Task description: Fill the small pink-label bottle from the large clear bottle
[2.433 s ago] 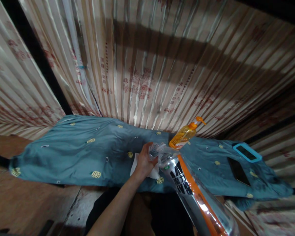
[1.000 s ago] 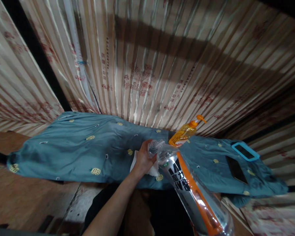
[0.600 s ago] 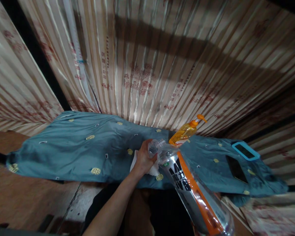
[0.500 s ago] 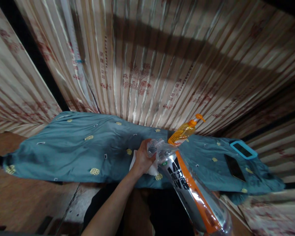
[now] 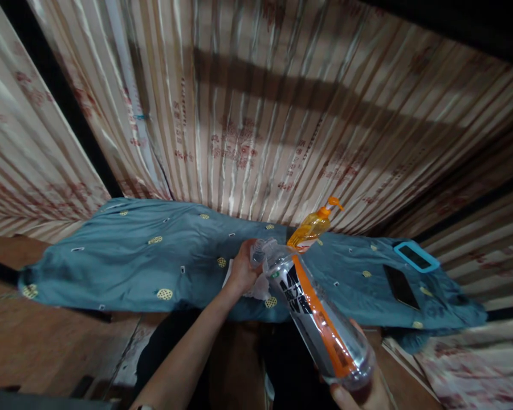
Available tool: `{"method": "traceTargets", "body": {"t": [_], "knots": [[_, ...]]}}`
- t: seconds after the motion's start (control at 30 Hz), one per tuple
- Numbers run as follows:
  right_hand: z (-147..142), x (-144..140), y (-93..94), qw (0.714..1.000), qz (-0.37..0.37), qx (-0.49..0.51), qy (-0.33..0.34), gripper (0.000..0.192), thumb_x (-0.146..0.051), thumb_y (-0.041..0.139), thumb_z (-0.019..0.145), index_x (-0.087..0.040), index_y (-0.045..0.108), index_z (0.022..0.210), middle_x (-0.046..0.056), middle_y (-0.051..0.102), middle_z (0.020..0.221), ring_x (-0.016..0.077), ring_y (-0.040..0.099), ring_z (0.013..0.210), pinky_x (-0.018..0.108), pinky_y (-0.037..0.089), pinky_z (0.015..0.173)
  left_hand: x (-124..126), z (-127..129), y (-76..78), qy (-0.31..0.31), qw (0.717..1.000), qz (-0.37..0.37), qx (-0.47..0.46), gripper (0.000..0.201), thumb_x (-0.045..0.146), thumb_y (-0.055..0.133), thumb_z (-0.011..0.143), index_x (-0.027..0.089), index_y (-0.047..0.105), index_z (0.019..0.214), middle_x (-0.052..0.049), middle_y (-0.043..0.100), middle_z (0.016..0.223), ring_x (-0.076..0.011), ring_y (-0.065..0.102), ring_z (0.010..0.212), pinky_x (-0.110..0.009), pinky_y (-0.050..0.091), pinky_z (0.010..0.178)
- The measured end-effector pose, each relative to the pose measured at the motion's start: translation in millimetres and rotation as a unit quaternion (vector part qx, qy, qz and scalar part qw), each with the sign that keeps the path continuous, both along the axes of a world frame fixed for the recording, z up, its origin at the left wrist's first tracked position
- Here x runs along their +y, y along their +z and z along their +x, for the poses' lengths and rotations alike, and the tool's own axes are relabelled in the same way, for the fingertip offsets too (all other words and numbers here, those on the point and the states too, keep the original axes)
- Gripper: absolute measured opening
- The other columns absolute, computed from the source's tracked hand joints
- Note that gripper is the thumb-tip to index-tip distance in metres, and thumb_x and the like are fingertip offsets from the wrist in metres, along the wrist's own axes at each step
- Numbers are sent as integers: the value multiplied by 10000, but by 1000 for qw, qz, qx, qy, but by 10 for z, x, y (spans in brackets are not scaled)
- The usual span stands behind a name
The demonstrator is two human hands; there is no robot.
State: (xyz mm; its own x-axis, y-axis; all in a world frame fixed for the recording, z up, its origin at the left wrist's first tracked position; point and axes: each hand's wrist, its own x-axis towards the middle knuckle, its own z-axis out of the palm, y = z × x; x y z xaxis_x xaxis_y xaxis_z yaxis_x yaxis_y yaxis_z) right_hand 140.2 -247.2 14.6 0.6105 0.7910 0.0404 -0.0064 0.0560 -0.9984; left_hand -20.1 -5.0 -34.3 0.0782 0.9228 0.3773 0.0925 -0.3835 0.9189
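A large clear plastic bottle (image 5: 320, 319) with a silver, black and orange label lies tilted across the view, its neck pointing up and left. Around its base is my right hand (image 5: 359, 387), fingers partly hidden behind it. My left hand (image 5: 243, 270) is closed at the neck end, around a small clear piece (image 5: 259, 250); whether this is the bottle's mouth or a separate cup, I cannot tell. Beneath my left hand lies a crumpled white tissue (image 5: 260, 289). An orange pump bottle (image 5: 310, 230) stands just beyond the large bottle's neck.
A teal cloth with yellow pineapples (image 5: 119, 262) covers the long narrow bench. Toward its right end lie a dark phone (image 5: 400, 286) and a blue-framed device (image 5: 416, 256). Pleated, printed curtains (image 5: 239, 114) hang behind, with dark poles (image 5: 64, 102) at the sides.
The large bottle's base has swung up and left, and my right hand now shows there. My left hand keeps its hold at the neck end. The whole view has shifted slightly.
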Motion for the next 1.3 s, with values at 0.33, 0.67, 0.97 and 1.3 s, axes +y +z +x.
{"method": "traceTargets", "body": {"t": [0.33,0.67,0.97,1.3], "knots": [[-1,22,114,987,-13,143,66,1105,-519,932,631,-200,360,1521,90,677,1222,125,678,775,222,572,742,20,-33,73,-4,999,34,36,540,173,776,676,189,579,1178,-82,704,1149,-280,671,1110,-438,514,1016],[116,35,-14,981,17,161,105,1052,-493,950,623,-252,382,1475,82,605,1270,117,658,888,182,532,722,-65,-55,181,20,994,35,97,512,234,787,720,189,556,1175,-67,713,1120,-265,688,1098,-417,527,1013],[100,74,20,985,14,154,77,1057,-525,943,592,-239,414,1462,92,661,1258,106,673,740,204,550,656,-67,-31,147,33,997,26,66,496,170,776,703,209,569,1153,-49,717,1133,-245,682,1115,-401,520,1020],[54,20,82,989,-23,141,32,1093,-569,946,553,-236,450,1468,105,669,1326,195,710,1031,183,529,719,-97,1,139,20,998,37,37,529,128,764,691,202,591,1185,-75,720,1135,-264,701,1085,-406,546,984]]}}
